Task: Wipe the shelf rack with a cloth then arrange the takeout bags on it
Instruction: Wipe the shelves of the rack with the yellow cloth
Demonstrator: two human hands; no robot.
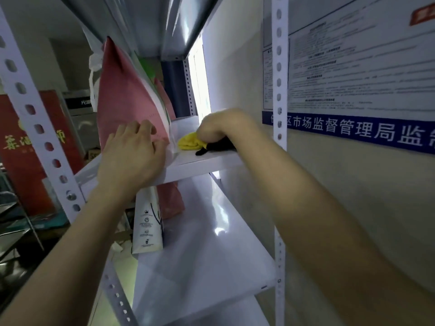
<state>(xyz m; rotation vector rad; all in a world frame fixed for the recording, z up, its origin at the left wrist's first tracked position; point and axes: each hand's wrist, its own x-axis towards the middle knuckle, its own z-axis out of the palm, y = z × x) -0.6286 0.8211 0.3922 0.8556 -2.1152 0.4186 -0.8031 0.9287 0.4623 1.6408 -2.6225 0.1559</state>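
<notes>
While the right hand (219,128) grips it with curled fingers, the yellow cloth (189,142) lies bunched on the middle shelf board (211,160) of the rack, near the front edge of the board. A black strip (217,147) shows under the same hand and touches the cloth; whether it belongs to the cloth cannot be told.

Just left of the cloth, a pink bag (122,95) stands upright on the same board, its lower corner beside the cloth. The left hand (134,154) rests on the side of this bag, with the fingers laid against the paper and not curled round it. Further bags stand behind the pink bag, mostly hidden.

On the lower shelf board (211,250), a white bag (147,227) with printed symbols stands at the left edge. A second pink bag (173,201) stands just behind it, touching.

One perforated white upright is at the left (30,109) and one at the right (279,90). A printed notice (364,67) with a blue band of characters is fixed to the wall right of the rack. A red sign (26,142) shows beyond the left upright.
</notes>
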